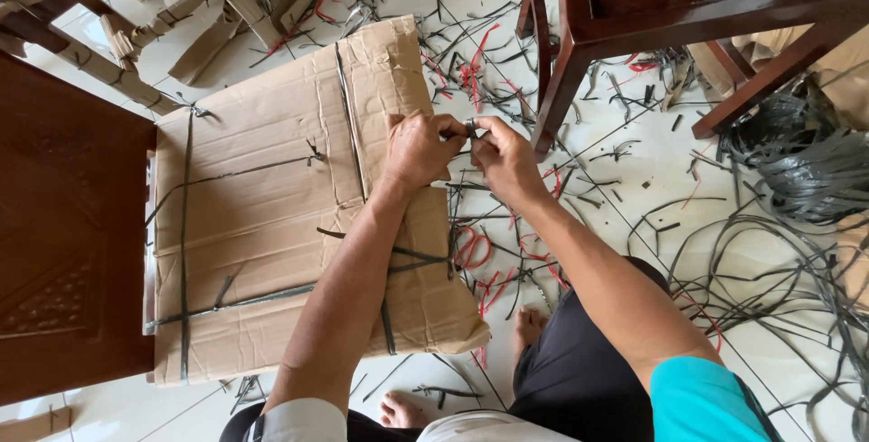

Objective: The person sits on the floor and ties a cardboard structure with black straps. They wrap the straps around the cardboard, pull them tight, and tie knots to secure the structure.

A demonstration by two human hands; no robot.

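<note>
We are pinching small metal clip (471,125), mostly hidden, between left hand (418,148) and right hand (507,163) fingers, clamped together over one strapped cardboard parcel (272,207); two chairs cut off.

A single head-worn camera looks steeply down from close above. It faces the tiled floor (652,171) ahead, with the wearer's own lap at the bottom edge.

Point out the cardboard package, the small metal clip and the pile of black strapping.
cardboard package (262,225), head view, flat top face.
small metal clip (471,125), head view, between both hands' fingertips.
black strapping pile (797,166), head view, pile's middle.
</note>
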